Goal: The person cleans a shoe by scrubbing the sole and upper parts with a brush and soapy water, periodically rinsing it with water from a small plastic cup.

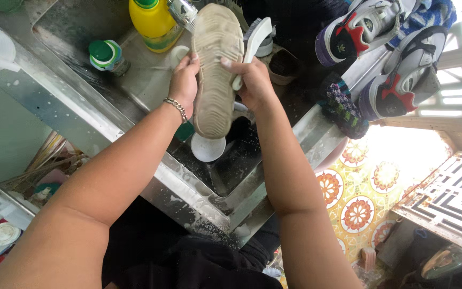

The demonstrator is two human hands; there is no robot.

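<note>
One beige shoe (216, 69), sole toward the camera, held over a steel sink (135, 80) below one tap (183, 13). Left hand (184, 80): fingers closed around the shoe's left edge. Right hand (252, 80): fingers wrapped at once on the shoe's right edge and on one white brush (253, 40). Behind the shoe, on the sink's surface: one yellow bottle (153, 24) and one green-capped container (107, 55). Right of the shoe: three sneakers (359, 29) drying on a ledge. Directly beneath the shoe: one white round object (207, 148).
</note>
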